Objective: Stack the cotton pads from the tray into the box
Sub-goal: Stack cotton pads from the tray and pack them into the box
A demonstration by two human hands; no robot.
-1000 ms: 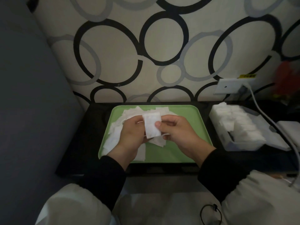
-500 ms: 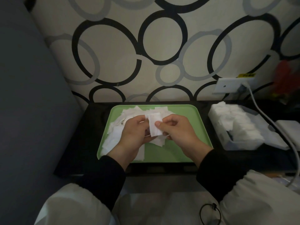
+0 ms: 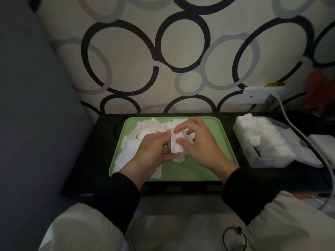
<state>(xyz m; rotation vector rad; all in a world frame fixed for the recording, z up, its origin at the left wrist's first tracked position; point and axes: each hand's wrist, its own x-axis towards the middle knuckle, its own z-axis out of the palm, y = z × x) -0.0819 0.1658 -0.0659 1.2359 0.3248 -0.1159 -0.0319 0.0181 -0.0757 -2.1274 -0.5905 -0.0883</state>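
The fingers (image 3: 181, 141) of the left hand (image 3: 150, 154) and right hand (image 3: 203, 149) pinch one pad bundle (image 3: 175, 146) between them. Below lies one green tray (image 3: 199, 172) with loose pads (image 3: 145, 128), uncountable. To the right, one part-filled box (image 3: 268, 161) stands on the desk (image 3: 90, 151).

Both forearms, in black sleeves (image 3: 116, 198), come in from 7 and 5 o'clock and converge toward 12. The left grip (image 3: 154, 151) holds a cotton pad (image 3: 175, 146), thumb on top and fingers curled beneath it. At its 3 o'clock the right grip (image 3: 201, 147) pinches the same pad between thumb and forefinger, its other fingers loosely bent.
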